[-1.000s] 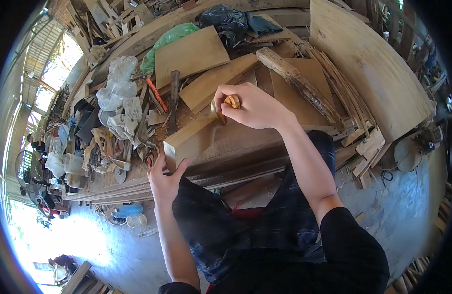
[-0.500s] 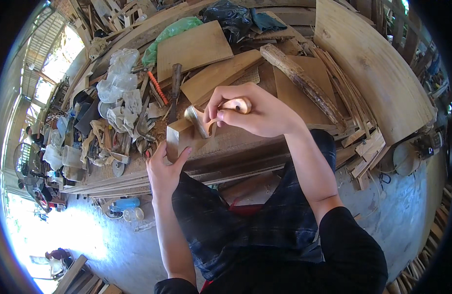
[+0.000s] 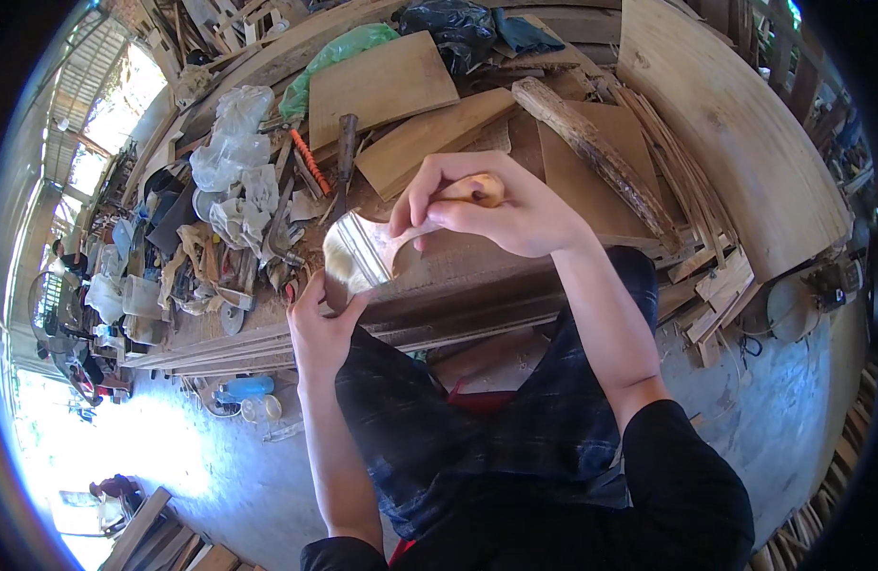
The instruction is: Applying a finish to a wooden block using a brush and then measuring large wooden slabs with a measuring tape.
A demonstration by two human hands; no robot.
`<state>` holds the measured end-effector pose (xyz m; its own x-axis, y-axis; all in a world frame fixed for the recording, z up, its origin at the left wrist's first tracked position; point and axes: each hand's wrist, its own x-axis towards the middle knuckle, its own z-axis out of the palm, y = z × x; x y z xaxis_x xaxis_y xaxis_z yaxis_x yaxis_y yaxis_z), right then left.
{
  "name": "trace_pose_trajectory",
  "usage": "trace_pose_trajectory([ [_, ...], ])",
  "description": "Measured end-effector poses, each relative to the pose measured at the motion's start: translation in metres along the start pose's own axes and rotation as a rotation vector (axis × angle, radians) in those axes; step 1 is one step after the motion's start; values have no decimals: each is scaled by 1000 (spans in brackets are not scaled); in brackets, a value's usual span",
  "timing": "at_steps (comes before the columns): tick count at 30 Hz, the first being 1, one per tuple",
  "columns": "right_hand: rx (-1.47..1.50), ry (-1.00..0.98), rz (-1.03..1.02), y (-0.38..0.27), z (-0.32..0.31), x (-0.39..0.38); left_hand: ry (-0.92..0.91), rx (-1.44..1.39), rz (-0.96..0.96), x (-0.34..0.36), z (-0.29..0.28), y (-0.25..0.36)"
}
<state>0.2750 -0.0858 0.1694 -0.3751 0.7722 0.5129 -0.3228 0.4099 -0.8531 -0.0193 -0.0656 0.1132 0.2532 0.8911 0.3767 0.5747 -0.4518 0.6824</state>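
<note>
Head view: a person holds a wide paintbrush over a cluttered bench.

The right hand (image 3: pixel 501 205) has its fingers clenched around the wooden handle of the paintbrush (image 3: pixel 372 249), whose pale bristles point left above a long plank (image 3: pixel 477 271) at the near bench (image 3: pixel 220 338) edge. The left hand (image 3: pixel 317 324) presses against that edge just below the bristles, fingers grasping the plank's end. Little free room lies behind: flat boards (image 3: pixel 382 86), a rough log (image 3: pixel 591 152), crumpled plastic bags (image 3: pixel 232 143) and a screwdriver (image 3: pixel 311 162) crowd the top. A plastic bottle (image 3: pixel 244 388) lies on the floor.
</note>
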Motion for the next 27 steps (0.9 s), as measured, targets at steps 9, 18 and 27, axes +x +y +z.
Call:
trace_pose_trajectory([
  [9,-167,9,109,17,-16,2,-58,4,-75,-6,-6,-32],
  [18,-607,70,212,17,-32,2,64,-117,-49,-17,-1,-40],
  [27,-723,26,123,-4,13,6,26,141,-30,-12,-4,-12],
])
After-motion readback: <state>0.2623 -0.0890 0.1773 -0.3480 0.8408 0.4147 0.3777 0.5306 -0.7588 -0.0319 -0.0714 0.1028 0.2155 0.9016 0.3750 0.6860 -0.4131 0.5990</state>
